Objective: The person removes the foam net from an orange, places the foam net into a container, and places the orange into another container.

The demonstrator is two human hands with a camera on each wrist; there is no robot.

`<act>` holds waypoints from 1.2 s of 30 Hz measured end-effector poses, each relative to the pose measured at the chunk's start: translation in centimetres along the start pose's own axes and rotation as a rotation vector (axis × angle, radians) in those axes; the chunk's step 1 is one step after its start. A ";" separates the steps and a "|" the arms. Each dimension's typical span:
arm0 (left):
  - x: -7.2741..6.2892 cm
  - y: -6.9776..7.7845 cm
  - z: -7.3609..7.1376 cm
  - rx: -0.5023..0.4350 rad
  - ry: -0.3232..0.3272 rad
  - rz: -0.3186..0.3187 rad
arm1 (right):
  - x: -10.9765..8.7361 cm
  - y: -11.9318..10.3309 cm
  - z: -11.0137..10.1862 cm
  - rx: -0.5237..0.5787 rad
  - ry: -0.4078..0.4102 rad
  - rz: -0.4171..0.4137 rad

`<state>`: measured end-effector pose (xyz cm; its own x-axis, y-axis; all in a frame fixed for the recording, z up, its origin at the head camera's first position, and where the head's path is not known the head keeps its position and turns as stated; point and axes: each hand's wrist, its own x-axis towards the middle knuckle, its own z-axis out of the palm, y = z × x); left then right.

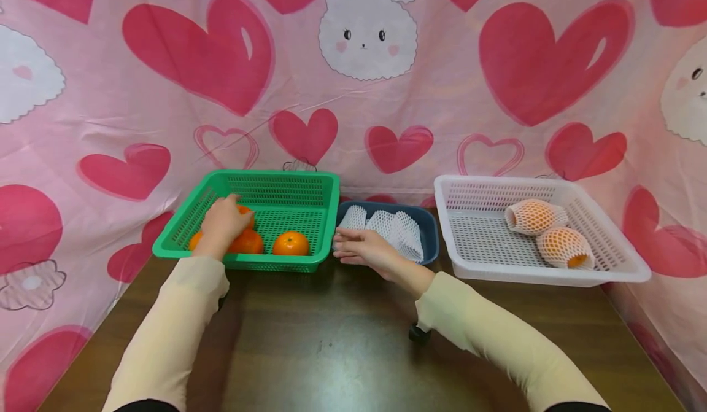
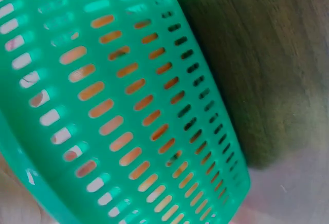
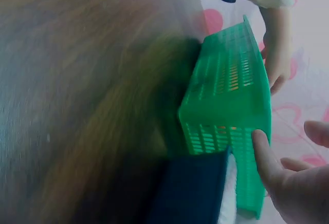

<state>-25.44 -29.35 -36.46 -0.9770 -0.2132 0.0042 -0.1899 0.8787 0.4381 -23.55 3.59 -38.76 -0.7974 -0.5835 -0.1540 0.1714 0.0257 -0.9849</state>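
My left hand (image 1: 222, 220) reaches down into the green basket (image 1: 326, 215), its fingers over an orange (image 1: 247, 211) at the left side. I cannot tell whether it grips that fruit. Beside it are another orange (image 1: 248, 242) and one partly hidden behind the wrist; a separate orange (image 1: 291, 244) lies nearer the front right corner. My right hand (image 1: 364, 249) holds nothing, fingers extended, at the left front edge of the dark blue tray (image 1: 432, 231). White foam net sleeves (image 1: 405, 235) lie in that tray. In the right wrist view, the right fingers (image 3: 266, 157) overlap the green basket's rim.
Right of the tray stands a white basket (image 1: 469, 264), holding two oranges in foam nets (image 1: 536, 217). All three containers stand along the back of the brown wooden table (image 1: 331, 338). A pink heart-patterned cloth (image 1: 353, 105) hangs behind and at both sides.
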 end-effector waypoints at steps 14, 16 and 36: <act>-2.3 4.9 0.8 -0.027 0.095 0.205 | -3.3 -1.5 -4.0 -0.314 0.005 -0.077; -2.6 5.8 1.1 -0.037 0.099 0.237 | -3.9 -1.6 -4.9 -0.350 0.020 -0.093; -5.7 14.7 6.4 -0.375 -0.051 0.406 | -10.4 -3.0 -11.8 -0.589 0.257 -0.328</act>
<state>-23.31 -12.45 -35.83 -0.9697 0.1404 0.2002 0.2418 0.6716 0.7004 -22.57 19.17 -35.10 -0.8775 -0.4289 0.2144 -0.3827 0.3572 -0.8520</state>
